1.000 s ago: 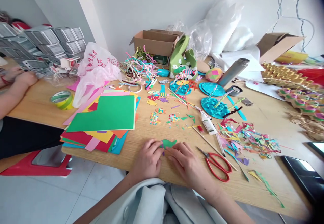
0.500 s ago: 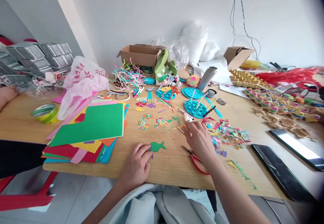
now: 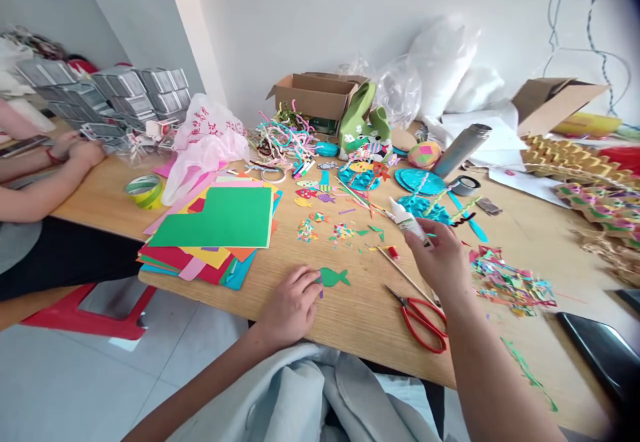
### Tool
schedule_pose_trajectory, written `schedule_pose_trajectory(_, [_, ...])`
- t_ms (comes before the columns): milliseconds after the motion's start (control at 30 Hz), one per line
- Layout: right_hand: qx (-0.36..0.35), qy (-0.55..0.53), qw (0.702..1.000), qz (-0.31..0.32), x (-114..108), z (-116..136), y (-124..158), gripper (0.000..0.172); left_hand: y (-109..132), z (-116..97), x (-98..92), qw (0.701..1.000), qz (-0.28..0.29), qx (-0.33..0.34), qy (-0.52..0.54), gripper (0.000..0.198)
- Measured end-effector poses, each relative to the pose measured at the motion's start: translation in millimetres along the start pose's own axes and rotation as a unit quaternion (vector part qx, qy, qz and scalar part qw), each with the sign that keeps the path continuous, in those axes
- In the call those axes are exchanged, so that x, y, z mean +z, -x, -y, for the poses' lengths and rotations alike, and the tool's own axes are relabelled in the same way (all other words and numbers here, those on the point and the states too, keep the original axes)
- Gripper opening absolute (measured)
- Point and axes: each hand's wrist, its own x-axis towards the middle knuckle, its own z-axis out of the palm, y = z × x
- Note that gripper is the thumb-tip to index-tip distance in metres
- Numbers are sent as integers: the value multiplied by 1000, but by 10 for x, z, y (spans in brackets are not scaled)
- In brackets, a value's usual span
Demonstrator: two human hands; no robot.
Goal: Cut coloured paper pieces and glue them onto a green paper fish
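Note:
My left hand (image 3: pixel 293 305) rests on the table, its bent fingertips pinning the head end of a green paper fish (image 3: pixel 332 277). A bit of purple paper (image 3: pixel 321 291) peeks out beside those fingers. In my right hand (image 3: pixel 443 262), a small white glue bottle (image 3: pixel 407 221) is gripped, tilted with its nozzle up and to the left, above the table. A red cap (image 3: pixel 394 253) and a thin wooden stick (image 3: pixel 403 267) lie below it. Red-handled scissors (image 3: pixel 420 319) lie left of my right forearm.
Coloured paper sheets (image 3: pixel 215 219) are stacked at left near green-yellow tape (image 3: pixel 145 191). Small paper fish (image 3: pixel 306 193), paper scraps (image 3: pixel 515 281) and blue discs (image 3: pixel 420 182) cover the middle and right. A steel flask (image 3: pixel 463 151) stands behind. Another person's hands (image 3: pixel 80 149) are at far left.
My right hand has lifted the glue bottle from the table. The view has swung left, so things appear farther right. My left hand stays on the green paper fish.

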Motion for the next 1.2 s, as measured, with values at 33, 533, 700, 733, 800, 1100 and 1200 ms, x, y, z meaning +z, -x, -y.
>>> schedule_pose_trajectory(33, [30, -116, 992, 37, -18, 65, -11, 38, 0, -3, -3, 1000, 1, 2, -3, 35])
schedule_pose_trajectory(533, [238, -580, 682, 376, 575, 319, 457, 23, -2, -70, -36, 999, -31, 24, -28, 28])
schedule_pose_trajectory(700, [237, -581, 685, 370, 607, 262, 458, 27, 43, -1, 9, 992, -55, 111, 15, 20])
schedule_pose_trajectory(733, [235, -586, 682, 368, 600, 264, 457, 28, 47, 2, 8, 991, -59, 115, 24, 19])
schedule_pose_trajectory(800, [229, -602, 676, 357, 586, 270, 458, 28, 44, -18, -11, 993, -67, 91, 28, 22])
schedule_pose_trajectory(1100, [218, -626, 704, 254, 594, 264, 429, 24, -38, -215, -128, 998, 8, -22, -61, 43])
schedule_pose_trajectory(1200, [234, -623, 710, 229, 591, 241, 371, 22, -63, -210, -117, 997, 11, -29, -70, 42])
